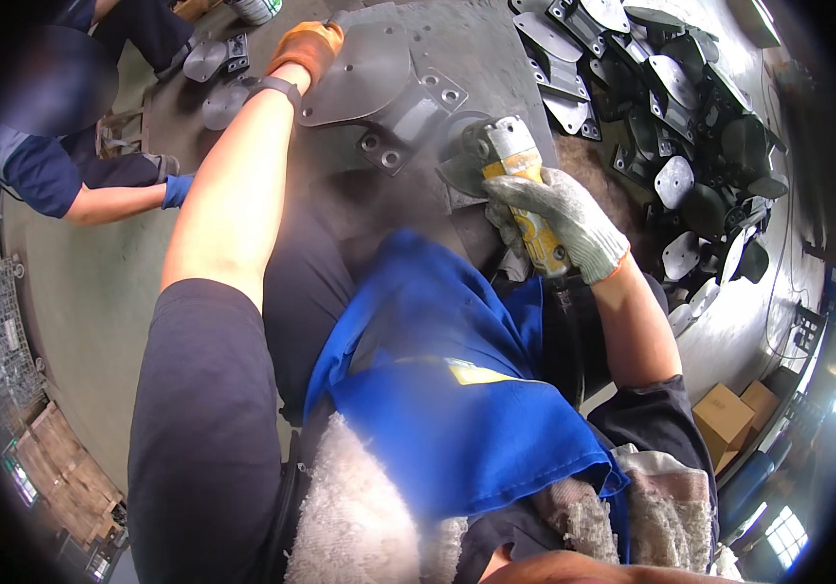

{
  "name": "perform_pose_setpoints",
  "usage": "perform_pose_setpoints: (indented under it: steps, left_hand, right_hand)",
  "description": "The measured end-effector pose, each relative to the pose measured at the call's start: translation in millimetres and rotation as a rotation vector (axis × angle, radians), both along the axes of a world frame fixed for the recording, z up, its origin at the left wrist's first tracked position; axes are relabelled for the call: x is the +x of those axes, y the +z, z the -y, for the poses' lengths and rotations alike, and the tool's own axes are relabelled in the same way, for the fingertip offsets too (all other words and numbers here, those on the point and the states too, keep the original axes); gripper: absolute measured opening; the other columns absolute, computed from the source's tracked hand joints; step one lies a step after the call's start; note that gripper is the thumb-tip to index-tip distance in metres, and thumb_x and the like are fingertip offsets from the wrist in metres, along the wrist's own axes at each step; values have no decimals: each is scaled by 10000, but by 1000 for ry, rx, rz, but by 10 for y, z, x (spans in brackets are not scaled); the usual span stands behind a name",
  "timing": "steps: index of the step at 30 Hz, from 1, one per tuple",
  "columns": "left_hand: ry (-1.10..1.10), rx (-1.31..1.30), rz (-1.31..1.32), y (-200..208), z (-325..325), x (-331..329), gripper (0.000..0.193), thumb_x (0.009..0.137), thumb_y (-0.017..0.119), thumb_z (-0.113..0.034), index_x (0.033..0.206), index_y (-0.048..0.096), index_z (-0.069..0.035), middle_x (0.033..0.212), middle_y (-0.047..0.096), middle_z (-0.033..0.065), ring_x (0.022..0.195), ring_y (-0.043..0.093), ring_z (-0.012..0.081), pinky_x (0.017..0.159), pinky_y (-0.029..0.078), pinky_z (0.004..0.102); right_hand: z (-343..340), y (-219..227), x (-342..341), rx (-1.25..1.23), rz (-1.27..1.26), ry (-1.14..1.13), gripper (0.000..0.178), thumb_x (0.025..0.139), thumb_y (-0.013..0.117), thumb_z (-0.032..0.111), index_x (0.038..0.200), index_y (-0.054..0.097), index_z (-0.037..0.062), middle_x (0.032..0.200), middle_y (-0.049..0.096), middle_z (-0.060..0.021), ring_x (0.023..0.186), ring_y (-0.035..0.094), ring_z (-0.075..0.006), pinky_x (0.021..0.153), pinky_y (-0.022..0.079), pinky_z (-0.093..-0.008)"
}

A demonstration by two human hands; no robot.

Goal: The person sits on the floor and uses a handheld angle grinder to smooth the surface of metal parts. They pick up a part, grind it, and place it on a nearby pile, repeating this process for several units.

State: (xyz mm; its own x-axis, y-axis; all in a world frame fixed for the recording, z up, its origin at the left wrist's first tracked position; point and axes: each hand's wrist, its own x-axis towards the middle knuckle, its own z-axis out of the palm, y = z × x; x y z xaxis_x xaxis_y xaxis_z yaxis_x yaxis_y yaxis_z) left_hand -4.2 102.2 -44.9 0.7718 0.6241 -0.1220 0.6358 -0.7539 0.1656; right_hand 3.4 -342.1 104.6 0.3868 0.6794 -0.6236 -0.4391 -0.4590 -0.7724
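Note:
A dark grey metal bracket [364, 83] with a round plate and a drilled, arm-like end lies on the work table [481, 44] ahead of me. My left hand [307, 51], in an orange glove, is closed on the far left edge of its round plate; the fingertips are partly hidden. My right hand [569, 216], in a grey knitted glove, is wrapped round the body of a yellow angle grinder [538, 234]. The grinder's silver head points away from me, its disc [459, 156] beside the bracket's drilled end. I cannot tell whether the disc touches the metal.
A large heap of similar brackets [671, 78] lies at the right. More brackets [206, 60] are on the far left. Another person [53, 180] with a blue glove works at the left. Cardboard boxes [725, 419] stand at the lower right, a wire cage [4, 336] at the left.

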Motion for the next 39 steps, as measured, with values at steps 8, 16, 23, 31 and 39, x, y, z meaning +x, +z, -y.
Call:
perform_pose_setpoints:
  steps: [8, 16, 23, 31, 39]
  left_hand:
    - [-38, 72, -36, -147, -119, 63, 665, 1035, 321, -568, 1219, 727, -75, 1270, 687, 218, 1202, 626, 467, 1049, 491, 531]
    - [-168, 176, -61, -81, -70, 14, 594, 1037, 353, -504, 1227, 726, -82, 1280, 686, 210, 1216, 629, 447, 1056, 491, 533]
    - [-221, 320, -132, 249, 269, -50, 326, 995, 493, -214, 1166, 722, -58, 1219, 706, 222, 1103, 700, 384, 922, 577, 467]
    - [-70, 179, -99, -41, -11, 11, 441, 1006, 455, -367, 1206, 724, -82, 1261, 700, 198, 1139, 679, 428, 974, 548, 508]
    - [-381, 562, -261, -293, -256, -45, 296, 981, 553, -89, 1242, 686, -45, 1233, 710, 205, 1134, 709, 327, 948, 591, 425]
  right_hand:
    - [-186, -124, 40, -51, 91, 68, 381, 977, 710, 407, 1128, 691, 58, 815, 685, -34, 625, 626, -102, 549, 493, -237]
    - [-356, -225, 105, -18, 126, 85, 516, 936, 703, 542, 1065, 748, 45, 847, 700, -45, 742, 641, -95, 666, 506, -259]
    - [-352, -158, 41, 66, 117, 4, 368, 949, 746, 419, 1040, 695, 67, 786, 678, -32, 593, 617, -102, 531, 487, -234]
    - [-237, -263, 83, 74, 74, -24, 353, 964, 729, 405, 1058, 671, 69, 772, 665, -30, 585, 621, -110, 521, 492, -238]
    - [-388, -139, 40, -112, 61, 164, 358, 978, 702, 410, 1051, 709, 60, 789, 663, -22, 611, 603, -99, 537, 469, -245]
